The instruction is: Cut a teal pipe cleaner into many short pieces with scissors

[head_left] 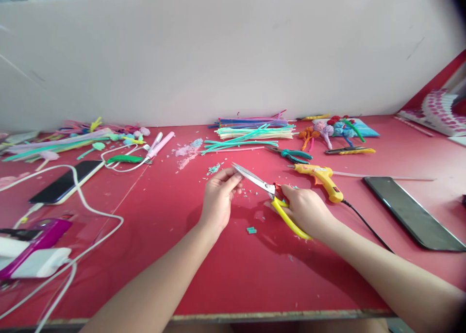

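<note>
My right hand grips the yellow-handled scissors, whose blades point up and left. Their tips reach the fingers of my left hand, which is closed in a pinch beside the blades. Whatever the left fingers hold, if anything, is too small or hidden to make out. On the red table below the blades lie a few short teal pieces. Teal fluff clippings sit just beyond the left hand, and small scraps are scattered around both hands.
Behind the hands lie bundled pipe cleaners and teal-handled pliers. A yellow glue gun and a dark tablet are at right. A phone, white cables, a purple power strip and a pink hair straightener occupy the left.
</note>
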Motion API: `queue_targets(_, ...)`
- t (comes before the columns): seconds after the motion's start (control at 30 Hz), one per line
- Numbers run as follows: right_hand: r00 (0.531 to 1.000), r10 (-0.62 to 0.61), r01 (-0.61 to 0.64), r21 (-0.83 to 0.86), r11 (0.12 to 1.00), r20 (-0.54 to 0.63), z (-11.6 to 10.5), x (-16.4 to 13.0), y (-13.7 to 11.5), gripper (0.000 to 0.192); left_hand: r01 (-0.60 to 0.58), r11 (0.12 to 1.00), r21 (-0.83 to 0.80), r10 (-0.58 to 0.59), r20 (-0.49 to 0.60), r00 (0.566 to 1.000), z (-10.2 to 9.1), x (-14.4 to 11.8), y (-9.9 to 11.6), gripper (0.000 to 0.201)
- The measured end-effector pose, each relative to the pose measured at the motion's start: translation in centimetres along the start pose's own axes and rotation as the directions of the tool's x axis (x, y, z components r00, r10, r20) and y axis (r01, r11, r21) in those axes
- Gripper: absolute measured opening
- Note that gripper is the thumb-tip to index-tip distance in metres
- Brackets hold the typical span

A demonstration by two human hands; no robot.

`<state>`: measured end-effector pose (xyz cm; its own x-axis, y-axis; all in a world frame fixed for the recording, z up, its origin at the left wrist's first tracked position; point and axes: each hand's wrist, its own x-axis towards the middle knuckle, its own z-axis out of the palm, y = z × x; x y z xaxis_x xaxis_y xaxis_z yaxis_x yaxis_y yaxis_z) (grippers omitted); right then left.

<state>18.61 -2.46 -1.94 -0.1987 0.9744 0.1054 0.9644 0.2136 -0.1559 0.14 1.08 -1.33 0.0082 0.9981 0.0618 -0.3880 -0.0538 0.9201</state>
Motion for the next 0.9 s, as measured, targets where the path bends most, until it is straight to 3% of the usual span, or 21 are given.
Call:
queue_targets(0.3, 0.999, 0.032, -0.032, 0.006, 0.999, -0.013, 0.0, 0.1, 0.1, 0.033, -0.024, 1.000, 0.004, 0.024, -0.018, 1.000, 0.1, 0.0, 0.0, 0.010)
queue_targets(0.43, 0.997, 0.071, -0.062, 0.184, 0.981, -0.040, -0.2, 0.3, 0.1, 0.028, 0.045, 0.998, 0.045, -0.047, 0.053, 0.997, 0.3, -0.3, 0.0, 0.010)
queue_targets(0.53, 0.993, 0.119, -0.099, 0.440, 0.893, -0.018, -0.4, 0.4, 0.1, 0.026, 0.144, 0.978, 0.151, -0.173, 0.194, 0.966, 0.6, -0.7, -0.1, 0.012)
queue_targets(0.67, 0.990, 0.117, -0.138, 0.752, 0.644, 0.082, -0.8, 0.3, -0.1, 0.018, 0.178, 0.944, 0.278, -0.274, 0.356, 0.893, 1.0, -1.2, -0.4, 0.015)
queue_targets(0.77, 0.989, 0.088, -0.150, 0.841, 0.520, 0.122, -1.0, 0.2, -0.2, 0.014, 0.149, 0.924, 0.353, -0.304, 0.436, 0.847, 1.1, -1.5, -0.3, 0.017)
queue_targets(0.9, 0.985, 0.069, -0.170, 0.856, 0.488, 0.156, -1.1, 0.1, -0.3, 0.011, 0.116, 0.891, 0.439, -0.342, 0.482, 0.807, 1.3, -1.7, -0.1, 0.019)
